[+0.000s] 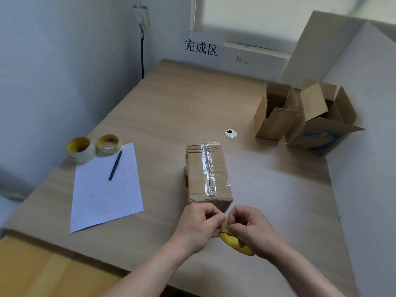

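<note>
step in hand: free the tape end and bring it to the near end of the box (209, 174), which lies on the table (267, 189) just beyond both hands. the right hand (250, 228) grips the tape roll (233, 242), fingers curled round it. the left hand (199, 224) is closed in a pinch at the roll's edge, probably on the loose tape end, though the clear film itself cannot be made out. pull the end out straight, in line with the strip (207, 168) already on the top seam. hold the roll low so the film does not twist or stick to itself. the box's near face is hidden behind the hands. most of the roll is covered by the right hand's fingers.
</note>
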A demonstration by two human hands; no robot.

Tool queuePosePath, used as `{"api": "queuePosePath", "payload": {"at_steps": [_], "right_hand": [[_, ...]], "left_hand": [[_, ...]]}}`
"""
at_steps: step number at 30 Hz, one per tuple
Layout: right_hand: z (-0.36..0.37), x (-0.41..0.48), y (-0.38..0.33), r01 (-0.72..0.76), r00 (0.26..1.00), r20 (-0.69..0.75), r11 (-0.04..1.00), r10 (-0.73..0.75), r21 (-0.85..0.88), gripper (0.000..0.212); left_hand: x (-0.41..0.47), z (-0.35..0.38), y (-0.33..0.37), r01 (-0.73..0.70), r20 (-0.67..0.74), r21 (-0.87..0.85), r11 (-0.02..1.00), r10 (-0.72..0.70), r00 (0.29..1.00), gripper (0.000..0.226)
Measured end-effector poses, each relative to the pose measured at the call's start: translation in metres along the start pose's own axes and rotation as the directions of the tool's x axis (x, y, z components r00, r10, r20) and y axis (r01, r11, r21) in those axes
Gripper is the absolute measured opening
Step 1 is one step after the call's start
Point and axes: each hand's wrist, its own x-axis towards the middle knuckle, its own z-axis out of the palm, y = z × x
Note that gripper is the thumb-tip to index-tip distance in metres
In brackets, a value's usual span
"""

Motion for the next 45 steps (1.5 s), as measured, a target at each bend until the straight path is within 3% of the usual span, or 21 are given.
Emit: {"api": "queuePosePath", "payload": {"at_steps": [5, 10, 15, 17, 18, 20, 21, 23, 30, 43, 45], "right_hand": [[0.002, -0.005, 0.001, -0.067, 0.997, 0.039, 0.998, 0.067, -0.023, 0.015], [0.001, -0.008, -0.003, -0.069, 0.995, 0.071, 0.997, 0.071, -0.026, 0.026], [-0.01, -0.007, -0.011, -0.007, 0.996, 0.091, 0.992, -0.004, 0.129, 0.061], [-0.022, -0.007, -0.017, 0.025, 0.995, 0.092, 0.977, -0.045, 0.214, 0.062], [-0.027, -0.005, -0.019, 0.05, 0.996, 0.067, 0.985, -0.061, 0.164, 0.059], [-0.04, 0.003, -0.017, 0.114, 0.989, -0.064, 0.954, -0.136, -0.278, 0.05], [-0.044, 0.007, -0.016, 0.112, 0.972, -0.12, 0.843, -0.203, -0.526, 0.044], [-0.047, 0.012, -0.019, 0.063, 0.944, -0.169, 0.66, -0.282, -0.748, 0.04], [-0.046, 0.037, -0.013, 0.088, 0.924, -0.11, 0.481, -0.367, -0.872, 0.047], [-0.046, 0.066, 0.0, 0.234, 0.904, 0.107, 0.27, -0.413, -0.934, 0.047], [-0.048, 0.069, 0.004, 0.262, 0.897, 0.133, 0.263, -0.422, -0.929, 0.043]], "left_hand": [[-0.011, -0.004, -0.015, 0.076, -0.022, -0.098, 0.992, -0.079, 0.997, 0.027], [-0.017, -0.004, -0.018, 0.098, -0.039, -0.148, 0.984, -0.105, 0.994, 0.011], [-0.01, -0.009, -0.011, 0.146, -0.201, -0.265, 0.953, -0.202, 0.958, 0.021], [-0.01, -0.013, -0.007, 0.141, -0.244, -0.242, 0.96, -0.201, 0.949, 0.021], [-0.01, -0.016, -0.006, 0.136, -0.28, -0.22, 0.966, -0.197, 0.94, 0.022], [-0.008, -0.021, -0.009, 0.133, -0.373, -0.183, 0.974, -0.194, 0.907, 0.022], [-0.006, -0.024, -0.011, 0.131, -0.406, -0.169, 0.977, -0.191, 0.894, 0.022], [-0.002, -0.025, -0.012, 0.136, -0.423, -0.143, 0.98, -0.185, 0.887, 0.022], [0.01, -0.017, -0.02, 0.15, -0.491, -0.083, 0.985, -0.171, 0.854, 0.021], [0.017, -0.012, -0.037, 0.175, -0.569, -0.02, 0.984, -0.155, 0.808, 0.008], [0.019, -0.012, -0.039, 0.21, -0.563, -0.023, 0.977, -0.186, 0.805, 0.016]]}}
